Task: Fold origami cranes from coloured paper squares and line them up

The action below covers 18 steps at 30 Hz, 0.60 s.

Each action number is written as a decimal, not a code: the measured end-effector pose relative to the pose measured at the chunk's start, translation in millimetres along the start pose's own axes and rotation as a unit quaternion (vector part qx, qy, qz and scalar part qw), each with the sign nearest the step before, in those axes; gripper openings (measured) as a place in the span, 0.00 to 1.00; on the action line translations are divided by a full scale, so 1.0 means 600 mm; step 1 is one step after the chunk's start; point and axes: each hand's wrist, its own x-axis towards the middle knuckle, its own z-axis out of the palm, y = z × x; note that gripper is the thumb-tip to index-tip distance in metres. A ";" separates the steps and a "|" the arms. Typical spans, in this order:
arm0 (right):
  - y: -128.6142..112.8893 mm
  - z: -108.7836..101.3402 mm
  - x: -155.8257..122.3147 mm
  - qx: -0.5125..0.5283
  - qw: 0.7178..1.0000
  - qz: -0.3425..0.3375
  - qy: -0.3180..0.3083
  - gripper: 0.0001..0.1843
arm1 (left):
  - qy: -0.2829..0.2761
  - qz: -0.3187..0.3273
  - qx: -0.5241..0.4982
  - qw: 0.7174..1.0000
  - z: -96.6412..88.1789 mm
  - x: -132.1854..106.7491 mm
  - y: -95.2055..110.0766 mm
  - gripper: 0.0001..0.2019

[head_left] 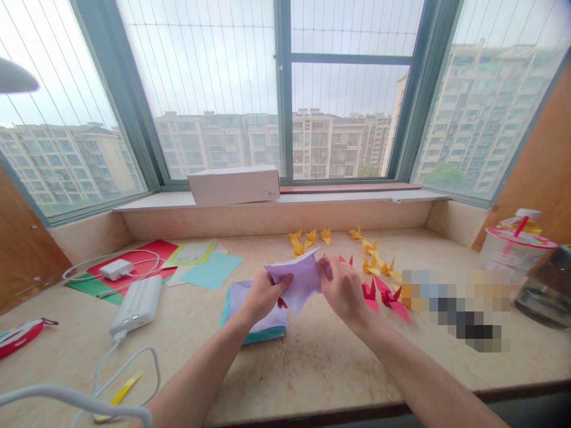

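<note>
A sheet of purple paper (297, 282), creased and partly folded, is held up between my two hands above the counter. My left hand (266, 294) pinches its left side, thumb on the near face. At the upper right corner, the fingers of my right hand (341, 288) close on the paper's edge. Under and behind my left hand lies a stack of purple and teal paper (263, 334). Close to my right hand are red folded paper cranes (392, 299), and yellow paper cranes (369, 264) are spread farther back.
To the left are a white power bank (137, 304), a charger (116, 269) with cables, and coloured sheets (212, 270). A white box (234, 185) rests on the windowsill. At right stands a cup with a red straw (513, 249), beside a blurred-out patch.
</note>
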 end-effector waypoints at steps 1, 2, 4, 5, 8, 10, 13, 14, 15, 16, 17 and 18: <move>0.000 0.000 0.001 0.008 1.000 0.016 -0.005 0.10 | 0.000 -0.001 -0.002 1.000 -0.001 0.001 -0.001 0.19; 0.000 0.000 0.002 0.025 0.999 0.032 -0.006 0.10 | -0.001 -0.002 -0.003 1.000 -0.002 0.001 -0.002 0.19; 0.001 0.001 0.007 0.099 0.992 0.076 0.000 0.12 | -0.005 -0.005 -0.010 1.000 -0.004 0.002 -0.003 0.18; 0.001 0.002 0.010 0.154 0.982 0.106 0.000 0.14 | -0.007 -0.008 -0.017 1.000 -0.005 0.003 -0.004 0.19; 0.005 0.004 0.020 0.346 0.917 0.196 -0.028 0.20 | -0.006 -0.020 -0.068 0.997 -0.007 0.005 -0.004 0.20; 0.008 0.004 0.025 0.444 0.863 0.238 -0.049 0.24 | 0.001 -0.023 -0.128 0.992 -0.009 0.008 -0.003 0.21; 0.008 0.005 0.027 0.501 0.825 0.252 -0.067 0.31 | 0.015 -0.020 -0.220 0.975 -0.011 0.012 -0.004 0.23; 0.007 0.005 0.026 0.498 0.828 0.248 -0.068 0.34 | 0.023 -0.019 -0.241 0.970 -0.012 0.013 -0.005 0.23; 0.005 0.006 0.024 0.489 0.835 0.241 -0.066 0.35 | 0.033 -0.018 -0.256 0.966 -0.013 0.015 -0.007 0.23; 0.002 0.007 0.021 0.477 0.845 0.233 -0.063 0.36 | 0.046 -0.018 -0.266 0.963 -0.015 0.016 -0.008 0.22; -0.001 0.007 0.018 0.464 0.855 0.223 -0.062 0.34 | 0.062 -0.018 -0.271 0.960 -0.016 0.017 -0.010 0.22; -0.005 0.008 0.015 0.450 0.865 0.213 -0.063 0.32 | 0.079 -0.017 -0.272 0.959 -0.017 0.017 -0.011 0.21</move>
